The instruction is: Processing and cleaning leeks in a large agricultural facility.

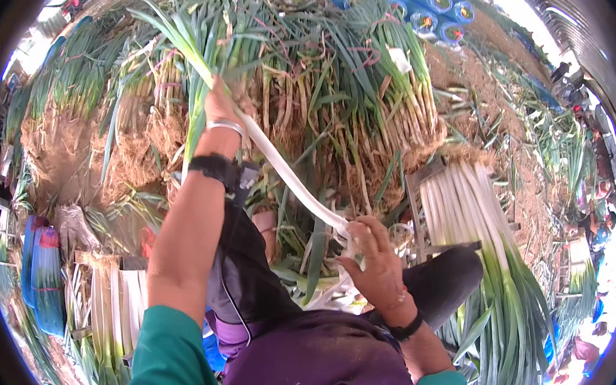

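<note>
My left hand [223,100] is closed around the upper stalk of a long green onion [288,173], whose green leaves spread toward the upper left. Its bare white shank slants down to my right hand [370,262]. The fingers of that hand are at the root end, with thin pale peelings hanging beside and below them; how firmly they grip is unclear. Beyond my hands lie unpeeled green onions [287,96] with brown roots, some tied with pink string. White-stemmed onions [460,207] lie in a rack at my right, leaves toward me.
A metal rack frame [416,215] stands close to my right knee. Another rack of white-stemmed onions [116,308] is at the lower left, near a blue-wrapped bundle [46,277]. Blue-wrapped goods [404,5] lie at the top. Loose leaves and peelings cover the ground between my legs.
</note>
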### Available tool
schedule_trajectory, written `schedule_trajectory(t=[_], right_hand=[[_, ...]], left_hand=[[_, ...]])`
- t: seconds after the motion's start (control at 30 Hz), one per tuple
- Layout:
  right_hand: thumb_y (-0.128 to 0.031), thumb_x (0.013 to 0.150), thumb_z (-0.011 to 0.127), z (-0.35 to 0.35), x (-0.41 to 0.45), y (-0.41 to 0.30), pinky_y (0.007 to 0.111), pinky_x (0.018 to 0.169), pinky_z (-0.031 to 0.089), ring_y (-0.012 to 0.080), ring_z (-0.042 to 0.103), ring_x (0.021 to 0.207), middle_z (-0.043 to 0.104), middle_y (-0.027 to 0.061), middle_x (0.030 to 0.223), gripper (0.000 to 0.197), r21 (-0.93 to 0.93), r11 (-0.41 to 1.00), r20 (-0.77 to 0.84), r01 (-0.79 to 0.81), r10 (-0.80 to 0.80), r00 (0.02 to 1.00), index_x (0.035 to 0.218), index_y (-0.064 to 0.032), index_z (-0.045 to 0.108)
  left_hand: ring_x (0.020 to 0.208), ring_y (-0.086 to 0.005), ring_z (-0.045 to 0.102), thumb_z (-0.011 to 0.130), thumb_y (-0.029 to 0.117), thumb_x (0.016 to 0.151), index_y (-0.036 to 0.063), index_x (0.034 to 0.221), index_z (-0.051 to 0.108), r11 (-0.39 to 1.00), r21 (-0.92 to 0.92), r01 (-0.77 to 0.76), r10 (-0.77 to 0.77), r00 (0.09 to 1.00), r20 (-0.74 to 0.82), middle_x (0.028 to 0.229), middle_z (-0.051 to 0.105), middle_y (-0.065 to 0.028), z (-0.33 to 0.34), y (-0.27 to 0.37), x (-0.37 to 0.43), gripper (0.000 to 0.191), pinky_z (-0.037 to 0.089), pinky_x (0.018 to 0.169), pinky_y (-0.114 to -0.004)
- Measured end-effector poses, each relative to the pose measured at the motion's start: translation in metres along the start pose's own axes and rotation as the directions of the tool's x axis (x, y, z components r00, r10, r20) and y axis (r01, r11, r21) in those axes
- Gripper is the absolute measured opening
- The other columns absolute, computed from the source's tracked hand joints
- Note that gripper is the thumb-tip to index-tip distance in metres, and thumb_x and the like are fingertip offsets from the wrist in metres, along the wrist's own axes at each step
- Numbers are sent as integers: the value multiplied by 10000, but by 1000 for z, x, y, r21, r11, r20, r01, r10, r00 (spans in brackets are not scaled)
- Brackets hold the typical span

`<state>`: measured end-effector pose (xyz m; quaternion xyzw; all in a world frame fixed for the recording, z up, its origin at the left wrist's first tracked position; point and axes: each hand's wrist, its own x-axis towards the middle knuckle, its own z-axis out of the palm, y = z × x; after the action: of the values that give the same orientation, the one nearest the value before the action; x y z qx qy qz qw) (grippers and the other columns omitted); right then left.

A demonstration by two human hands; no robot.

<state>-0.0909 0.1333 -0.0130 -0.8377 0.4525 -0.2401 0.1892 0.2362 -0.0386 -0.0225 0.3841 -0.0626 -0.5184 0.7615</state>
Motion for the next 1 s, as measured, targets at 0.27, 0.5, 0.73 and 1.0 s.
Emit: schedule_trajectory(t=[0.27, 0.5, 0.73, 1.0], right_hand=[[-33, 744, 664, 15, 8, 14, 481, 805, 467, 415, 569, 906, 591, 195, 964, 302, 29, 995, 164, -98, 92, 982, 1038, -88, 621], [-29, 891, 535, -3, -26, 29, 415, 698, 466, 332, 560, 782, 551, 149, 872, 96, 205, 942, 107, 266, -291, 951, 984, -36, 559], [1, 746, 638, -2, -25, 40, 459, 841, 465, 421, 570, 958, 596, 218, 1017, 373, 84, 982, 101, 172, -180, 978, 1111, -66, 612], [-96, 797, 688, 2, 12, 35, 383, 746, 500, 346, 618, 870, 568, 197, 1158, 487, 168, 975, -73, -142, 156, 985, 1229, 14, 493]], left_hand=[[470, -165, 490, 553, 408, 907, 156, 714, 517, 957, -261, -125, 71, 976, -207, 571, 471, -7, -56, -59, 71, 319, 388, 405, -352], [580, -177, 539, 714, 248, 780, 85, 955, 517, 964, 128, -234, 264, 903, -338, 704, 528, -40, -44, -57, 31, 310, 426, 481, -335], [600, -123, 513, 666, 157, 835, 52, 1027, 553, 887, 102, -451, 461, 845, -272, 772, 566, -32, -65, -41, 51, 247, 419, 494, -281], [462, -148, 410, 505, 351, 948, 147, 779, 429, 999, 40, 23, -21, 998, -59, 584, 412, 5, 17, -28, 14, 276, 354, 419, -313]])
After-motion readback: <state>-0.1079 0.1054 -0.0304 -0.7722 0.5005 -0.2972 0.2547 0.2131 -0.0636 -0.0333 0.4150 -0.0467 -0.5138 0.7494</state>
